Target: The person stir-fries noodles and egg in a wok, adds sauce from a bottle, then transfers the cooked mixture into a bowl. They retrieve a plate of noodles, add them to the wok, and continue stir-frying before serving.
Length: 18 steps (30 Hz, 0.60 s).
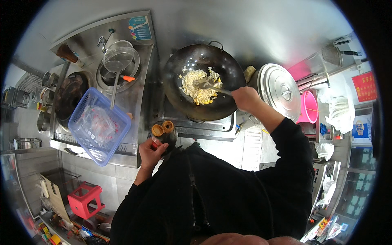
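Note:
My right hand (pixel 247 99) grips the handle of a metal wok spatula (pixel 222 91), whose blade rests among the food. Pale strips mixed with yellow, egg-like pieces (pixel 196 84) lie in the middle of a large dark wok (pixel 180 58) with two loop handles. Nearer my body, my left hand (pixel 154 153) is wrapped around a dark seasoning jar (pixel 172 137). Its top shows two round yellow-brown parts (pixel 157 130), apparently a flip cap standing open. The jar is to the left of the wok's near edge, apart from it.
The wok sits on a steel stove (pixel 208 130). A lidded metal pot (pixel 280 92) stands close on its right, with a pink bucket (pixel 309 107) beyond. On the left steel counter (pixel 144 79) are a strainer ladle (pixel 118 62) and a blue plastic basket (pixel 122 122). A red stool (pixel 85 196) stands behind-left.

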Tool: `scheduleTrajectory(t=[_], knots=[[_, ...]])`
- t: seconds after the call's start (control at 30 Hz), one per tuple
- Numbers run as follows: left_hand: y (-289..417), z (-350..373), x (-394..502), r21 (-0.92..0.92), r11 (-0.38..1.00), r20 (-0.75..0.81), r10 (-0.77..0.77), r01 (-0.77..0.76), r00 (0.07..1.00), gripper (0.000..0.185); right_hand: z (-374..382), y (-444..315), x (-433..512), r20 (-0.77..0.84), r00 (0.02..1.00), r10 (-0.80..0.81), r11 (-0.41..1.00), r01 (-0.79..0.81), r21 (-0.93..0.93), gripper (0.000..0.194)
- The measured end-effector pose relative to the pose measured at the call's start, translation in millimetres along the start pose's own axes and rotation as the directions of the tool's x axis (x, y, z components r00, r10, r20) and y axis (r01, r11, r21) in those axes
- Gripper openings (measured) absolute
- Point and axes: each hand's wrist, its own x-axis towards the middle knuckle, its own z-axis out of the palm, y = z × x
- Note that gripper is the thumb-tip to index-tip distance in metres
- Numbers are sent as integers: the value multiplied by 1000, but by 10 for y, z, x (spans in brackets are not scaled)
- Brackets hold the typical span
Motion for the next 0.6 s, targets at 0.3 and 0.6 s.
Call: scheduleTrajectory(t=[0.3,0.6], knots=[[22,-14,8,-6,1000,-4,-27,27,1000,16,198,358,-98,-145,985,97,979,-68,190,17],[-9,-43,4,-17,1000,-17,-6,6,1000,19,-58,893,-588,-129,991,-26,999,30,31,22]])
